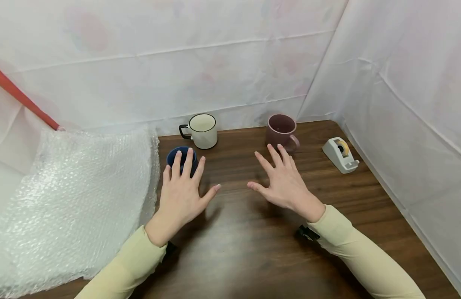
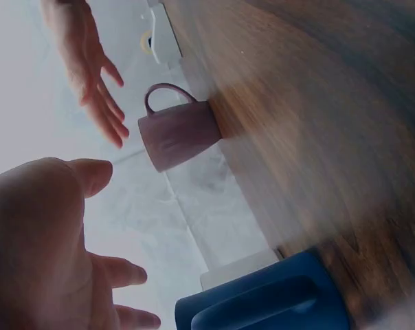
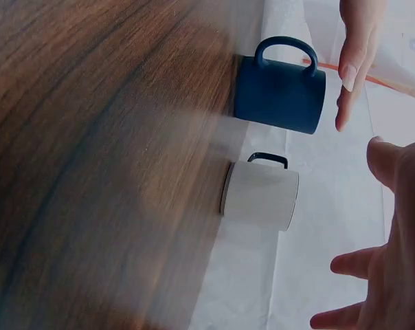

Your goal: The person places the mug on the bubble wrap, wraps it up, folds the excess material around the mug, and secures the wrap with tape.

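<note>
My left hand point(image 1: 181, 195) hovers with spread fingers over the front of a blue mug point(image 1: 171, 157), hiding much of it in the head view. That mug's handle point(image 2: 255, 302) shows in the left wrist view. To the right, my right hand point(image 1: 286, 182) is raised above the table, its fingers spread and holding nothing. Just beyond its fingertips stands a mauve mug point(image 1: 279, 135), upright, handle toward the right. Behind the blue mug is a white mug point(image 1: 206, 138) with a black rim and black handle, also upright.
A stack of bubble wrap point(image 1: 84, 199) covers the left side of the wooden table point(image 1: 234, 249). At the right edge sits a white tape dispenser point(image 1: 338, 155) with a yellowish roll. White curtains point(image 1: 215, 74) hang behind and on the right.
</note>
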`<state>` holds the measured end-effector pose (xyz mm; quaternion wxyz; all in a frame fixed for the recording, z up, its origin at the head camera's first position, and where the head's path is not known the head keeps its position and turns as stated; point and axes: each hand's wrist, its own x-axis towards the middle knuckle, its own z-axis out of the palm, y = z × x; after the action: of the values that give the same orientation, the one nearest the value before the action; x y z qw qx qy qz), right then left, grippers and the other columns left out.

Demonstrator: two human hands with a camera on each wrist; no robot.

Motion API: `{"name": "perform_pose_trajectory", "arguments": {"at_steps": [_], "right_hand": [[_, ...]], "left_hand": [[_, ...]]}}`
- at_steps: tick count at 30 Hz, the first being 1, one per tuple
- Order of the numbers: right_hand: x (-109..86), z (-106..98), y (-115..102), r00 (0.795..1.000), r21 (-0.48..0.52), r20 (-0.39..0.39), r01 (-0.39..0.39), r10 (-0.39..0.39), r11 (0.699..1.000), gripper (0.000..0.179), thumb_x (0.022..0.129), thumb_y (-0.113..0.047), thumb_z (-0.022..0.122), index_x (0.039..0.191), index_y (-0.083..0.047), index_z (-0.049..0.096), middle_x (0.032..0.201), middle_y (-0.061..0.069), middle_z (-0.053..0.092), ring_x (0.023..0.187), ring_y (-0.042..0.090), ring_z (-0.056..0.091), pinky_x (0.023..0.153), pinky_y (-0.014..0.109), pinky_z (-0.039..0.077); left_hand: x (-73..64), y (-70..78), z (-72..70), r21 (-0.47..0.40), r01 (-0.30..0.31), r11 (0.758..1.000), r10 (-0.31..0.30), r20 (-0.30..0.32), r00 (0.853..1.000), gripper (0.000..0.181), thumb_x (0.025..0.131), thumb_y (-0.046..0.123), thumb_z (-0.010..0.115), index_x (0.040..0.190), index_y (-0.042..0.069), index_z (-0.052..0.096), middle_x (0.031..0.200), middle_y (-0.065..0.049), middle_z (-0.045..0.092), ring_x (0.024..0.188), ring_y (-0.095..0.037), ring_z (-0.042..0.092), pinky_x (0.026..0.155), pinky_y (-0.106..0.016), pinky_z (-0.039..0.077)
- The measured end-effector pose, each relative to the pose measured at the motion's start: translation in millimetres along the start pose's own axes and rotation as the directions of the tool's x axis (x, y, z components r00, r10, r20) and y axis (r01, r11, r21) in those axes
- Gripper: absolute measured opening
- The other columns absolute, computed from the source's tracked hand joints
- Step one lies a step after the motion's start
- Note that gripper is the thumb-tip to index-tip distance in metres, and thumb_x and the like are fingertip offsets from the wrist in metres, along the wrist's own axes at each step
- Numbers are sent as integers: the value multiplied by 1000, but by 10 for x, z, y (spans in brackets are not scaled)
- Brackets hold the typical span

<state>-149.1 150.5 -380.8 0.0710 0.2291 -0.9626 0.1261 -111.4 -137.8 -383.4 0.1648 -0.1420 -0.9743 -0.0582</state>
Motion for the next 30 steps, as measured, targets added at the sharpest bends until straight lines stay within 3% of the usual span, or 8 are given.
{"name": "perform_pose_trajectory", "arguments": {"at_steps": [7,10,12,16,20,24,27,30], "right_hand": [[5,25,106,999,206,34,-1,-6,979,72,97,-62,49,153,-18,41,159,14,27,146,38,19,111,60,29],[1,46,166,999,333,43,-4,-10,943,63,101,-52,51,150,-14,44,155,14,35,143,35,29,109,57,32],[-5,54,204,999,431,49,-24,3,902,55,103,-44,51,148,-12,47,150,14,43,137,32,39,107,54,36],[-16,54,268,995,626,95,-92,41,774,45,107,-34,45,143,-7,50,139,17,54,122,30,56,98,49,47],[-26,59,326,977,784,204,-196,53,589,47,110,-33,37,141,0,48,131,25,58,112,35,62,91,50,52],[-36,101,401,950,851,307,-298,51,432,54,110,-36,31,141,7,43,127,30,58,108,37,63,87,46,54],[-57,144,453,931,859,361,-356,57,368,59,110,-39,28,142,8,41,124,31,59,103,34,65,84,43,55],[-82,187,487,918,856,394,-386,49,343,60,110,-40,27,143,8,40,121,28,61,99,29,66,83,41,56]], "left_hand": [[-1,-86,-122,-45,9,999,-9,21,1000,84,93,69,46,155,14,37,161,-19,25,144,-42,25,109,-61,31],[-15,-130,-196,-61,26,998,-24,18,1000,84,94,68,46,156,12,34,160,-19,27,141,-43,31,107,-60,35],[-22,-162,-245,-77,43,996,-43,10,999,83,95,67,45,156,12,34,159,-19,28,137,-44,37,104,-60,38],[-27,-258,-372,-126,109,986,-106,32,994,79,99,65,38,155,10,34,158,-20,30,130,-47,43,98,-63,41],[-22,-429,-537,-179,200,963,-179,125,976,76,103,61,29,156,7,31,157,-23,30,131,-51,39,97,-69,38],[-5,-711,-674,-192,265,945,-222,220,950,77,104,59,19,153,2,34,150,-30,37,130,-54,39,97,-72,34],[21,-958,-704,-164,289,943,-228,311,923,79,104,59,17,149,-2,39,145,-33,42,126,-56,42,96,-71,35],[39,-1218,-678,-122,291,949,-215,427,878,81,103,61,22,144,-7,44,137,-35,49,119,-55,49,90,-69,40]]}}
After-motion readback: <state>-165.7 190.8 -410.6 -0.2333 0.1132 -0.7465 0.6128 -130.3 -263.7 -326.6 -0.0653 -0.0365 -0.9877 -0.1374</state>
